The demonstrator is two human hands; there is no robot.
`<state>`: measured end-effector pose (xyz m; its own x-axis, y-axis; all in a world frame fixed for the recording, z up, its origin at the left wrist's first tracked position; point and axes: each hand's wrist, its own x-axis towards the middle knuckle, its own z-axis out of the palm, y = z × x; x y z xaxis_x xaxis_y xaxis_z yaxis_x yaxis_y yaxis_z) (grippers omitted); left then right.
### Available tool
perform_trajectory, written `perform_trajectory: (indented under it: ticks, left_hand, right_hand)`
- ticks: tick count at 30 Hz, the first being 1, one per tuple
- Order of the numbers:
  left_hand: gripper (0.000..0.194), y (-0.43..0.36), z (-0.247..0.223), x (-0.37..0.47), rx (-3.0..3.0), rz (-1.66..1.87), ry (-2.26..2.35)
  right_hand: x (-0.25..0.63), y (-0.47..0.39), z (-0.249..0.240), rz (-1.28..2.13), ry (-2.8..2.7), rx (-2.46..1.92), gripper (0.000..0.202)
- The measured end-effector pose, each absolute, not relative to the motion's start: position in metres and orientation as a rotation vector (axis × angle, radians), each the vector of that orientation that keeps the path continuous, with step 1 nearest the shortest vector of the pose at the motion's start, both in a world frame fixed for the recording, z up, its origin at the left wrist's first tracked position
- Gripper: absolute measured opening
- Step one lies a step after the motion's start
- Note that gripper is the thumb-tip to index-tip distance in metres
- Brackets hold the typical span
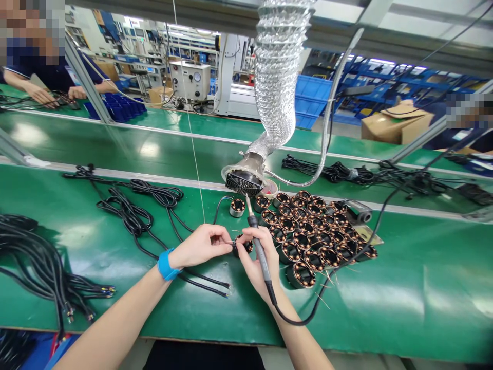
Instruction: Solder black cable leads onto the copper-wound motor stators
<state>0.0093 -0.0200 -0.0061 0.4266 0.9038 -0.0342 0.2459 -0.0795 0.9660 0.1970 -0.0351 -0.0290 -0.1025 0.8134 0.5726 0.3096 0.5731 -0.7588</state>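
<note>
Both hands meet over the green desk (115, 303), right at the centre. The left hand (202, 245) is pinched narrow on a thin wire (228, 242), which runs out to the right into a small copper-wound coil (242, 246). The right hand (261, 259) props that coil with its fingertips and also grips a soldering iron (259, 241), long axis running up and away, tip pointing toward the fume extractor nozzle (244, 180). So the coil sits between the two hands, touching the right, just beside the left's fingertips. More coils (316, 236) crowd the desk to the right (a dense cluster), with black cables (134, 210) lying to the left.
</note>
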Motion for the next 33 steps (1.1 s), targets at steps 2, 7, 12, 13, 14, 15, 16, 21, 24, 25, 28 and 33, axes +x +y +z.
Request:
perform_trajectory:
  ticks: [2,7,12,13,14,15,16,21,24,25,28,33]
  left_hand:
    - [0.015,-0.020,-0.006,0.010,1.539,0.733,1.024]
    - [0.024,-0.020,-0.006,0.013,1.424,0.738,1.017]
    - [0.024,-0.017,-0.012,0.018,1.306,0.858,1.095]
    - [0.023,-0.016,-0.013,0.020,1.287,0.891,1.116]
    - [0.023,-0.016,-0.015,0.021,1.264,0.931,1.138]
    - [0.022,-0.015,-0.017,0.023,1.235,0.972,1.162]
    - [0.021,-0.013,-0.019,0.025,1.206,1.008,1.184]
    - [0.018,-0.010,-0.029,0.030,1.127,1.085,1.286]
    - [0.018,-0.009,-0.031,0.031,1.111,1.079,1.314]
    - [0.018,-0.009,-0.031,0.032,1.105,1.076,1.316]
    - [0.019,-0.009,-0.031,0.032,1.082,1.060,1.324]
    - [0.018,-0.008,-0.031,0.031,1.054,1.045,1.306]
  right_hand:
    - [0.197,-0.035,-0.029,0.563,-1.674,-0.958,0.031]
    - [0.194,-0.034,-0.032,0.603,-1.654,-0.954,0.029]
    - [0.191,-0.032,-0.035,0.613,-1.677,-0.948,0.028]
    - [0.191,-0.031,-0.034,0.606,-1.671,-0.956,0.027]
    - [0.191,-0.031,-0.034,0.597,-1.653,-0.968,0.027]
    - [0.192,-0.031,-0.033,0.592,-1.627,-0.983,0.026]
    - [0.193,-0.030,-0.032,0.596,-1.592,-1.003,0.025]
    - [0.200,-0.031,-0.031,0.712,-1.353,-1.092,0.028]
    - [0.205,-0.033,-0.037,0.725,-1.308,-1.058,0.027]
    - [0.206,-0.034,-0.040,0.711,-1.315,-1.048,0.028]
    - [0.210,-0.036,-0.046,0.639,-1.381,-1.047,0.029]
    - [0.213,-0.040,-0.046,0.558,-1.483,-1.057,0.030]
